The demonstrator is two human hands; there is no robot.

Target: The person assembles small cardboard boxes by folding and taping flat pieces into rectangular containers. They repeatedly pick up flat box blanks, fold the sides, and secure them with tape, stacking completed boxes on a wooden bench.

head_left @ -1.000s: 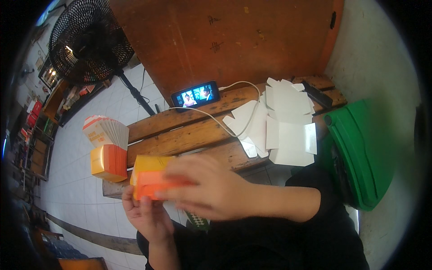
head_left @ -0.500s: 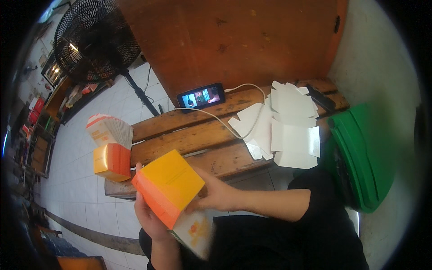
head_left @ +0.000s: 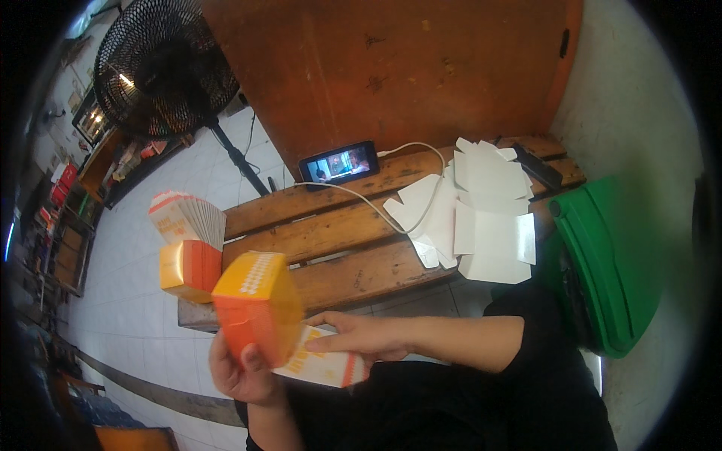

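An orange and yellow cardboard box (head_left: 256,301), slightly blurred, is held up in front of the bench's left end. My left hand (head_left: 244,372) grips its lower orange part, with the thumb on the near side. Out from under the box toward the right extends a white panel (head_left: 323,366) with orange print; whether it is joined to the box I cannot tell. My right hand (head_left: 365,336) is closed over the panel's upper edge. Just left of the held box, a second orange and yellow box (head_left: 190,270) sits on the bench, by a fanned stack of printed cartons (head_left: 188,218).
On the slatted wooden bench (head_left: 338,225) lie flattened white cartons (head_left: 492,210), a dark object (head_left: 538,165) and a lit phone (head_left: 338,164) with a white cable. A green bin (head_left: 609,263) stands at right, a black fan (head_left: 165,71) at back left.
The held box has turned and shifted left, so its orange side faces nearer. The white panel swung from pointing down to pointing right. My right hand moved from the box onto the panel.
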